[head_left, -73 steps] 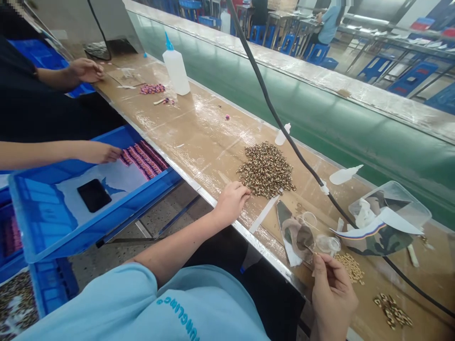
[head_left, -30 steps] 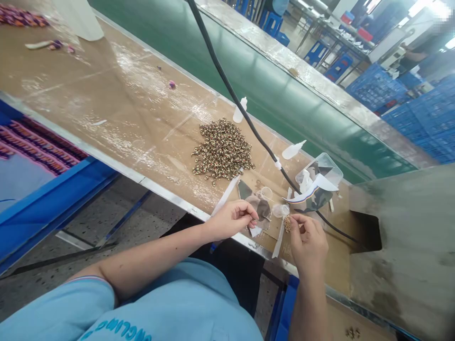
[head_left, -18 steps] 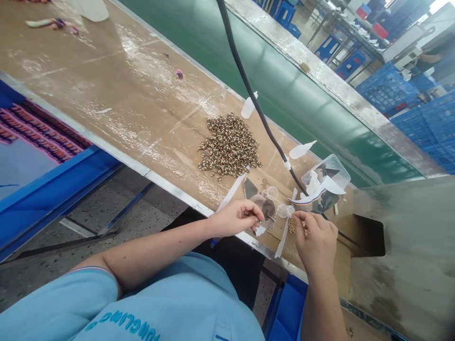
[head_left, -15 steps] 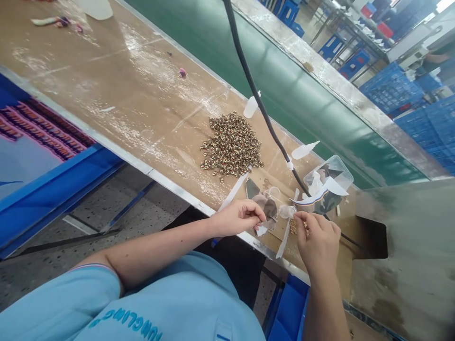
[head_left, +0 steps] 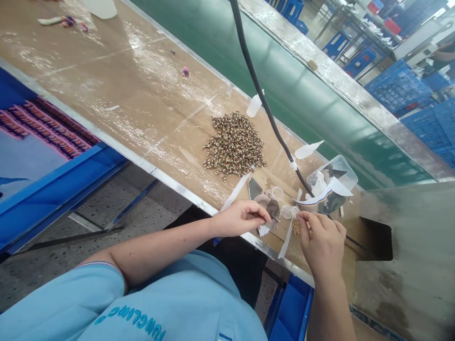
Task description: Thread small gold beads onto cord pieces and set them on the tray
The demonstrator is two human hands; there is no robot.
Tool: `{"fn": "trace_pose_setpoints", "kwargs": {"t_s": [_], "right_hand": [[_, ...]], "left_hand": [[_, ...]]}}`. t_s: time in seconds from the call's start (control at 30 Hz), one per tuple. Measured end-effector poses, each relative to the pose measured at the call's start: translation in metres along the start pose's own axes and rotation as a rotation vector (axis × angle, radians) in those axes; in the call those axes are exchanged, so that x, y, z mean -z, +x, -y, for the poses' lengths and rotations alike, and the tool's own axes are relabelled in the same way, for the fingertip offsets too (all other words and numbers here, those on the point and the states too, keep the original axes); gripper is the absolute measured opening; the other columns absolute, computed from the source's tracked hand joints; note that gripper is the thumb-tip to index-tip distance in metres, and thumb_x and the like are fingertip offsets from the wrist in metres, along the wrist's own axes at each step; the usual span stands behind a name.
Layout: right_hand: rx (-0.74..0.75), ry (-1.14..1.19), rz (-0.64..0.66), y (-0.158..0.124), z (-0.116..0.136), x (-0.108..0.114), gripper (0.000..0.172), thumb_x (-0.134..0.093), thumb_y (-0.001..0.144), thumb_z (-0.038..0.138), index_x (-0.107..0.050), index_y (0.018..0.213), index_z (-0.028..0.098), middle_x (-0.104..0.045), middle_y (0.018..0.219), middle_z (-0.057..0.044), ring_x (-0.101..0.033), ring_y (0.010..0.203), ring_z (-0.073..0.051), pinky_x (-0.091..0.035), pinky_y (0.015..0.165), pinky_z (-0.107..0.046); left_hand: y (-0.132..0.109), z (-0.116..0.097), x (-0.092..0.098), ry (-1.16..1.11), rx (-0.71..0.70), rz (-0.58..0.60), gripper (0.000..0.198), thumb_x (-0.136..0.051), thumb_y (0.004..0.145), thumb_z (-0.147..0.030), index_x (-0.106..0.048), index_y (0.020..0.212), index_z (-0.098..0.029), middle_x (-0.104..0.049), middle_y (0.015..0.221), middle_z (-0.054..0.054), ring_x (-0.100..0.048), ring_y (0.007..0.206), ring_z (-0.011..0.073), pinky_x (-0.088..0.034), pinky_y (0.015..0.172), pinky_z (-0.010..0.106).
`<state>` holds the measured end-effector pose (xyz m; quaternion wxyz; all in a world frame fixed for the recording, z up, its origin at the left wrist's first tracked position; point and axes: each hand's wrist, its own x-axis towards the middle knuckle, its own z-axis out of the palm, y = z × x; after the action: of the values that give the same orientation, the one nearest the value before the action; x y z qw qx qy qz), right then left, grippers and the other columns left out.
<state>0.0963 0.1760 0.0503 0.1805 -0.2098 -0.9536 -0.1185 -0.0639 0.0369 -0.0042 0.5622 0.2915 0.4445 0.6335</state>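
My left hand (head_left: 243, 219) is closed in a pinch over the table's near edge, beside a crumpled grey-brown cloth scrap (head_left: 273, 208). Whatever sits between its fingertips is too small to make out. To the right, my right hand (head_left: 324, 239) also pinches, thumb against forefinger, just above a little heap of gold-coloured bits (head_left: 295, 227). Its fingers hide anything they hold. Between the hands lies a small clear round dish (head_left: 287, 211). A large pile of small gold-and-dark pieces with red spots (head_left: 234, 147) is spread farther left on the table.
White squeeze bottles (head_left: 254, 105) lie along the far edge of the brown-covered table (head_left: 142, 109). A clear plastic tub (head_left: 350, 177) with scraps stands right of a hanging black cable (head_left: 254, 76). Beyond runs a green belt (head_left: 199, 33); a metal housing (head_left: 419, 237) borders the right.
The view has shifted slightly, so the table and its things appear a little farther right. Both hands keep their pinched poses in nearly the same places.
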Motion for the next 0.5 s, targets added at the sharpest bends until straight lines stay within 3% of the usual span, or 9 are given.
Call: {"fn": "trace_pose_setpoints", "kwargs": {"t_s": [0.2,0.5], "right_hand": [[0.000,0.016,0.012,-0.0002,-0.0005,0.0009,0.026,-0.044,0.093,0.032,-0.063,0.080,0.019,-0.064,0.075,-0.003,-0.053,0.070,-0.014,-0.030,0.075,-0.030],[-0.005,-0.003,0.003,-0.0002,0.0003,0.0002,0.028,-0.043,0.094,0.033,-0.063,0.080,0.020,-0.064,0.074,-0.003,-0.053,0.069,-0.015,-0.031,0.075,-0.031]], "left_hand": [[-0.0002,0.0014,-0.0009,-0.194,0.081,0.029,0.015,-0.067,0.074,-0.022,-0.060,0.081,-0.012,-0.063,0.067,0.001,-0.062,0.063,0.0089,-0.052,0.068,0.024],[0.0011,0.0028,-0.0015,-0.119,0.080,-0.043,0.011,-0.068,0.069,-0.016,-0.060,0.074,-0.011,-0.062,0.066,0.001,-0.061,0.063,0.0083,-0.051,0.066,0.021]]}}
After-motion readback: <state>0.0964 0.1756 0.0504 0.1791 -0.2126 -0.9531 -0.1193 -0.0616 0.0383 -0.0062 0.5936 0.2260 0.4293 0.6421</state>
